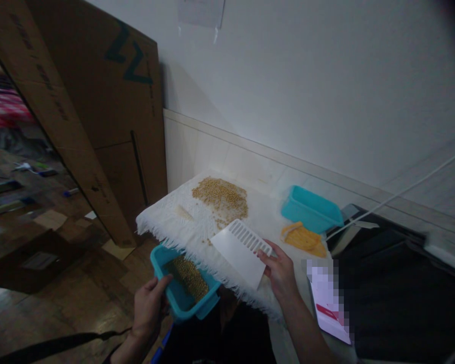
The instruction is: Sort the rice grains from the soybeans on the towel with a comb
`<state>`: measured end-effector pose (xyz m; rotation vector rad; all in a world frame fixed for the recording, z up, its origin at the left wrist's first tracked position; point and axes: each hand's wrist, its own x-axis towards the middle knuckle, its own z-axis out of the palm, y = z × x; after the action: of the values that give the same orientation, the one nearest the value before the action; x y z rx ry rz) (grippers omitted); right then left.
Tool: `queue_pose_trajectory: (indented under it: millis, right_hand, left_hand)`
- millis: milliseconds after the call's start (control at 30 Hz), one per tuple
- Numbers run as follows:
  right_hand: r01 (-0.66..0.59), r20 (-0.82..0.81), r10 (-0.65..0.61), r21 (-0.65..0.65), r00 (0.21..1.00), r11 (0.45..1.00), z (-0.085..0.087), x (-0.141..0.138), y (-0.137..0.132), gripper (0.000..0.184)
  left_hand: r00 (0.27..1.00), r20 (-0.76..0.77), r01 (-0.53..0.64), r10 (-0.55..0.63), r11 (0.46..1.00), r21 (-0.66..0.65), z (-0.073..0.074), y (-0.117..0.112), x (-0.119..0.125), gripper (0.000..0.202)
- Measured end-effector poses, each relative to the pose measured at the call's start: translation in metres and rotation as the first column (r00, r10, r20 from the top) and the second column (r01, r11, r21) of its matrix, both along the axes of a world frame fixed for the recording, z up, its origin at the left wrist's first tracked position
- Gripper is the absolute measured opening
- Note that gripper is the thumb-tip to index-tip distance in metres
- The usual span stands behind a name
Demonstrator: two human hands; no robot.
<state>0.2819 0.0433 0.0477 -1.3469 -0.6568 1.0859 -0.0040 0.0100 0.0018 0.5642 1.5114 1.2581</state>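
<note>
A white slotted panel [239, 255] is over the near part of the cloth-covered counter [263, 202], its row of slots toward the wall side (whether it rests on the cloth or is held just above, I cannot tell). The right hand [280, 268] is clamped on its right end, thumb on top by the slots. Just beyond the panel, loose yellow beans [222, 194] lie spread on the white cloth, a few scattered near the panel's left corner. The left hand [148, 306] grips the rim of a blue bin [197, 309], thumb over the edge, at the counter's fringed near side; more beans [191, 278] sit inside it. To the right, a yellow cloth [304, 240] lies in front of a second blue bin [313, 208]. Farther out, a large cardboard box [98, 76] stands to the left, and a pale wall [307, 76] rises behind.
</note>
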Motion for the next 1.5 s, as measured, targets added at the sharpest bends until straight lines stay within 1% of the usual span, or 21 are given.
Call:
queue_pose_trajectory:
  millis: [200,433,900,1067,1133,1200,1267,1300,1333,1400,1500]
  right_hand:
    - [0.001,0.012,-0.001,-0.002,1.000,1.000,0.004,-0.004,0.009,0.064]
    - [-0.069,-0.003,0.069,0.015,0.998,0.998,0.003,-0.006,0.021,0.062]
    - [-0.133,-0.032,0.133,0.003,0.991,0.991,0.003,-0.024,0.017,0.059]
    - [-0.196,-0.039,0.195,-0.024,0.980,0.980,0.006,-0.036,0.007,0.059]
    - [-0.216,-0.057,0.214,-0.029,0.975,0.976,0.008,-0.035,0.006,0.060]
    - [-0.171,-0.066,0.170,-0.004,0.983,0.985,0.010,-0.028,0.008,0.060]
    - [-0.049,-0.041,0.051,0.050,0.998,0.998,0.011,-0.016,0.014,0.060]
    - [0.022,-0.020,-0.020,0.078,1.000,0.997,0.010,-0.009,0.018,0.061]
    - [0.063,-0.007,-0.063,0.096,0.998,0.993,0.010,-0.002,0.022,0.062]
    - [0.104,0.008,-0.105,0.115,0.994,0.988,0.007,0.008,0.028,0.064]
    - [0.105,0.023,-0.109,0.115,0.994,0.988,0.001,0.015,0.033,0.063]
  left_hand:
    - [1.000,0.002,0.005,-0.005,1.000,-0.004,0.001,0.000,-0.001,0.037]
    - [1.000,0.011,0.002,-0.002,1.000,0.002,-0.001,0.000,-0.002,0.038]
    - [1.000,0.008,0.010,-0.010,1.000,0.019,-0.001,0.001,-0.003,0.036]
    - [1.000,-0.003,0.007,-0.006,1.000,0.018,-0.001,0.002,-0.004,0.034]
    - [1.000,-0.006,0.009,-0.009,1.000,0.014,-0.002,0.002,-0.004,0.035]
    - [1.000,-0.001,0.013,-0.013,1.000,0.010,-0.002,0.002,-0.004,0.035]
    - [1.000,0.005,0.016,-0.016,1.000,0.010,-0.002,0.001,-0.004,0.036]
    - [1.000,0.008,0.016,-0.016,1.000,0.011,-0.002,0.001,-0.004,0.037]
    - [1.000,0.011,0.017,-0.017,1.000,0.012,-0.002,0.001,-0.004,0.037]
    - [1.000,0.014,0.019,-0.019,1.000,0.012,-0.002,0.001,-0.004,0.038]
    - [1.000,0.013,0.016,-0.016,1.000,0.010,-0.002,0.001,-0.004,0.038]
